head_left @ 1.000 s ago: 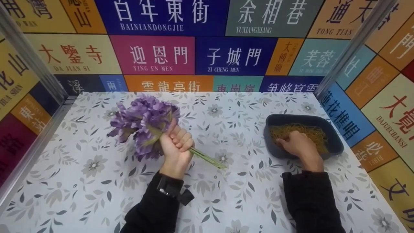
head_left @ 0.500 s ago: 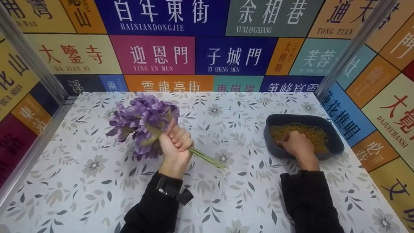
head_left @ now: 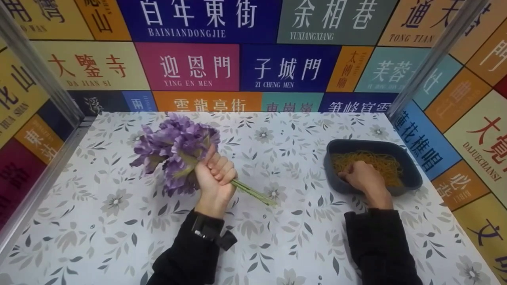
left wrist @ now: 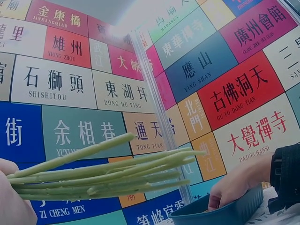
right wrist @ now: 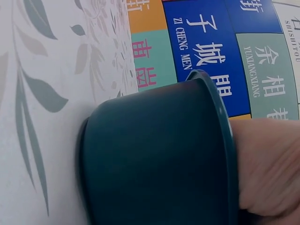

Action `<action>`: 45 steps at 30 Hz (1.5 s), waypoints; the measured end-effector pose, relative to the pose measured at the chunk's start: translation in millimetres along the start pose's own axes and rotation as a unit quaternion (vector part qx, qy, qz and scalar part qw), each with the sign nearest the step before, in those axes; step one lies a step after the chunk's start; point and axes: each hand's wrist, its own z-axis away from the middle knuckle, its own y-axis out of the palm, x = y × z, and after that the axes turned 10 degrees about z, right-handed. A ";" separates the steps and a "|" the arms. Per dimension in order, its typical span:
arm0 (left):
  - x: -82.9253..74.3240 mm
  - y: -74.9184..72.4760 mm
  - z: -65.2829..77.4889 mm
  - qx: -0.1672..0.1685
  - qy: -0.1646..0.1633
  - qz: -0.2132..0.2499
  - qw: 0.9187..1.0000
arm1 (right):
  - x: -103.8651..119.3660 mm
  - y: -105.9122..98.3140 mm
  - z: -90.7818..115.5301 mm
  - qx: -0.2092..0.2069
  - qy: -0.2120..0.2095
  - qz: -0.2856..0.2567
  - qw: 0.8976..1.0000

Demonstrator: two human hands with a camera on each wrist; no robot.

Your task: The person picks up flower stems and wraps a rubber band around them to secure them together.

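1. Grip of the left hand [head_left: 216, 178]: closed, fingers curled round a bundle of green stems [head_left: 255, 193], whose ends jut out to its right.
2. Purple flowers [head_left: 176, 152] crowd against the far and left side of that hand; whether their petals touch the table below, I cannot tell.
3. Grip of the right hand [head_left: 366, 178]: dipped into a dark blue-green tub [head_left: 332, 178], reaching over its near rim. Its fingertips are hidden, so how far they part, or whether they pinch anything, I cannot tell.
4. Thin yellow-brown strands [head_left: 390, 168] lie in the tub, around the right hand.
5. The tub stands upright near the right edge of the table [head_left: 293, 237], well apart from the flowers. Grey leaves and blossoms pattern the white tabletop.
6. Black sleeves [head_left: 382, 245] cover both forearms; a dark strap [head_left: 208, 227] circles the left wrist.
7. Colourful lettered panels [head_left: 198, 67] line the walls behind.
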 end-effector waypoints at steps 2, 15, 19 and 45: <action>-0.3 -0.2 0.2 0.000 0.002 -0.002 1.000 | 2.3 0.3 -0.4 0.004 -0.007 -0.001 1.000; -0.9 1.8 1.3 -0.005 0.016 -0.013 1.000 | 27.1 -18.8 23.4 -0.100 -0.089 -0.002 0.991; -0.2 1.6 1.2 -0.003 0.015 -0.012 1.000 | 38.2 -32.2 45.6 -0.135 -0.110 -0.023 0.984; 7.6 -1.7 3.2 -0.018 0.013 -0.048 0.999 | 108.3 -34.6 121.4 -0.055 -0.558 -0.135 0.817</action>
